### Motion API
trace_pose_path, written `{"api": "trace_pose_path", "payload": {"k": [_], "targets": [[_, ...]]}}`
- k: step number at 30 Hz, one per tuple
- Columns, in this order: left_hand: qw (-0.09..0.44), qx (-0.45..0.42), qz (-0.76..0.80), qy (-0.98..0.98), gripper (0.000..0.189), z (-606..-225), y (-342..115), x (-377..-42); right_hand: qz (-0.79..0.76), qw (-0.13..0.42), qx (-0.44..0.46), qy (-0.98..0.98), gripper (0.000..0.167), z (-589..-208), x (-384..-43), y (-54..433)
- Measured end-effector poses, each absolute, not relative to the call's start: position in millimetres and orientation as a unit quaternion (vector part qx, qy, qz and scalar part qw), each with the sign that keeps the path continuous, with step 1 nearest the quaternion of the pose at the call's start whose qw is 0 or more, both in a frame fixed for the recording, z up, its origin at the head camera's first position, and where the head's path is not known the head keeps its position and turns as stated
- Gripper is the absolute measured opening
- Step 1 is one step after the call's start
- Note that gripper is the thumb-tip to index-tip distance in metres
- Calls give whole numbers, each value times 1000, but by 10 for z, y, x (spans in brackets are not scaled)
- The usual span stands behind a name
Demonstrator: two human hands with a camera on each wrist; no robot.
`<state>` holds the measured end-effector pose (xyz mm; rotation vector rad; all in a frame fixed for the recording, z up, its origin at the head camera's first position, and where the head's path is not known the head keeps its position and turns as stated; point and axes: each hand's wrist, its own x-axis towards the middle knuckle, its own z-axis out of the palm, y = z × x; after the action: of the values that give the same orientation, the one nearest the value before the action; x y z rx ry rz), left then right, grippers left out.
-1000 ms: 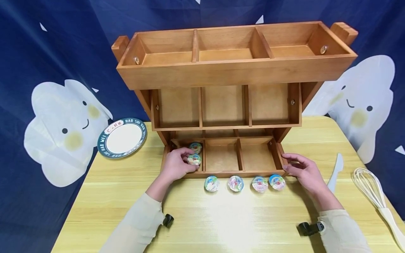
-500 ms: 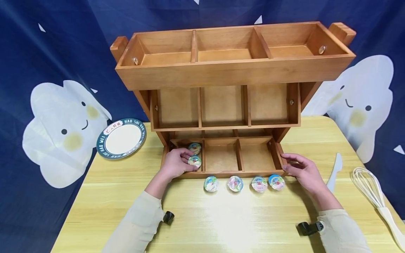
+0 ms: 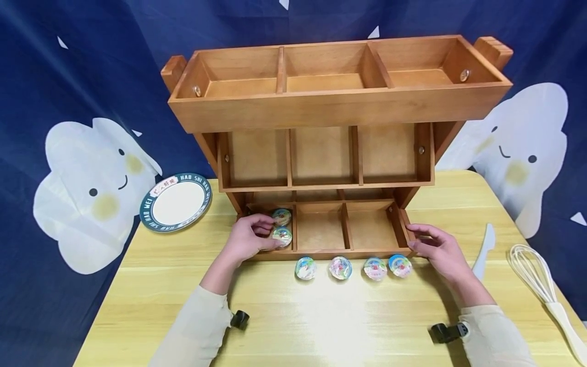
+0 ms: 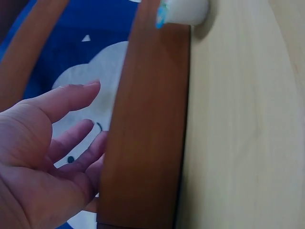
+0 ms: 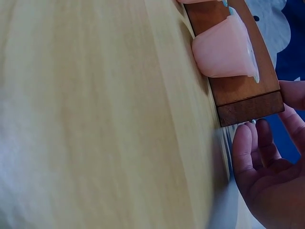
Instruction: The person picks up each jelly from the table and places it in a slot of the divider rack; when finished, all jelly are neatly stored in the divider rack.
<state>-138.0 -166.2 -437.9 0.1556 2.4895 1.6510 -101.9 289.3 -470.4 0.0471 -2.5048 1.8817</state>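
Observation:
My left hand [image 3: 247, 234] is over the left compartment of the lowest drawer [image 3: 321, 253], beside two foil-lidded jelly cups, the front cup [image 3: 283, 236] and the back cup [image 3: 282, 217]. Its thumb tip comes right to the front cup's lid; in the left wrist view the thumb stands apart from the loosely bent fingers, with nothing between them. At the drawer's right end my right hand [image 3: 435, 247] pinches the side wall between thumb and fingers. In front of the drawer stand several more jelly cups [image 3: 341, 267]; one pink cup [image 5: 226, 47] shows in the right wrist view.
Above the lowest drawer rise two more wooden tiers, the middle tier [image 3: 323, 186] and the top tier [image 3: 339, 108], each split into three compartments. A green-rimmed plate [image 3: 179, 203] lies at left. A pale knife [image 3: 484, 250] and a whisk [image 3: 541, 280] lie at right.
My left hand has drawn back slightly to the left, its fingers coming away from the front jelly cup, which stays in the left compartment. The right hand keeps its place.

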Motion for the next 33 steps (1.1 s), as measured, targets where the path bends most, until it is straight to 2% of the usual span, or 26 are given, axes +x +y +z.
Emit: {"api": "trace_pose_path", "payload": {"k": [16, 24, 33], "targets": [[25, 24, 648, 761, 53, -4173, -1778, -863, 594, 5, 14, -804, 39, -4705, -993, 2912], [-10, 63, 691, 720, 51, -4296, -1590, -528, 601, 5, 15, -799, 40, -4706, -993, 2905], [43, 14, 695, 718, 52, -4550, -1267, -342, 598, 6, 17, -801, 40, -4710, -1007, 2898]]}}
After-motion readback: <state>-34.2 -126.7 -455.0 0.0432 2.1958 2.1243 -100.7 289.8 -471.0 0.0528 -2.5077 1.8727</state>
